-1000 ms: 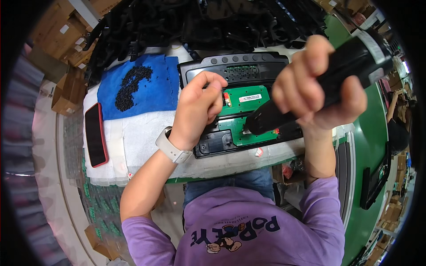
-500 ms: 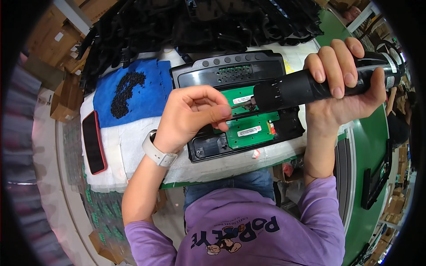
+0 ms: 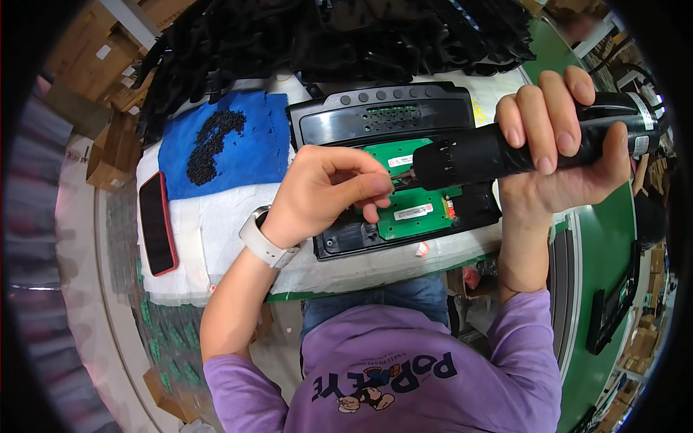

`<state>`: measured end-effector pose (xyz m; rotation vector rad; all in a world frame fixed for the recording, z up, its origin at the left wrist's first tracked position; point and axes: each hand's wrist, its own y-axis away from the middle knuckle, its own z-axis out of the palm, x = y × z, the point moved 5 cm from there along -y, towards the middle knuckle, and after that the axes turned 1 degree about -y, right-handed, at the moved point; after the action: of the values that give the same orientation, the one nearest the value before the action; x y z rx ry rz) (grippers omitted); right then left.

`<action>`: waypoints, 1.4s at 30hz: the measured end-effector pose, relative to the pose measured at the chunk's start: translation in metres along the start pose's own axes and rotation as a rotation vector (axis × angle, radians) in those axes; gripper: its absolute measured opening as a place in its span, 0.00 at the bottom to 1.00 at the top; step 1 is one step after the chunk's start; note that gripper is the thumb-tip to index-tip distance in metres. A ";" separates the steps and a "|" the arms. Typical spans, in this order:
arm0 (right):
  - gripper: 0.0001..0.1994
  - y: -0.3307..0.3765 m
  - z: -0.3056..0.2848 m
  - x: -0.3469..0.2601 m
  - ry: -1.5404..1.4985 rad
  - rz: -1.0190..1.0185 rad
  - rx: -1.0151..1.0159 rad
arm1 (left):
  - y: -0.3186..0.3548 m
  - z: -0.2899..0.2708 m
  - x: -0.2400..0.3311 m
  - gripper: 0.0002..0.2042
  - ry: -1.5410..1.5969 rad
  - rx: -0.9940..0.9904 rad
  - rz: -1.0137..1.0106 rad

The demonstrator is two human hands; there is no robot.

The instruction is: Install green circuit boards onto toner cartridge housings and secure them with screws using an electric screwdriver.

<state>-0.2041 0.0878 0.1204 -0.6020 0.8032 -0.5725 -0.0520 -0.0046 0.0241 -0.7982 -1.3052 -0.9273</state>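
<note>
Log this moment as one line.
right hand: grips electric screwdriver | left hand: pinched at its tip | below: green circuit board

Work surface: a table [image 3: 216, 238] padded with white foam sheeting, with a blue cloth [image 3: 253, 155] laid over its far left part and a green edge showing along the near side. Surroundings: brown cardboard boxes [image 3: 108, 155] stacked on the floor to the left, a heap of black plastic parts [image 3: 325, 36] along the far side, and a green conveyor [image 3: 606, 245] on the right. Lighting: bright, even, from overhead.
</note>
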 end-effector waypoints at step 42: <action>0.16 0.009 -0.008 0.025 0.553 0.498 0.009 | 0.039 -0.008 0.002 0.07 -1.079 0.085 0.453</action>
<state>-0.1940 0.0750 0.0984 -0.2095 1.4192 -0.2776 -0.0134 0.0045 0.0263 -1.5469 -1.9185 -0.0073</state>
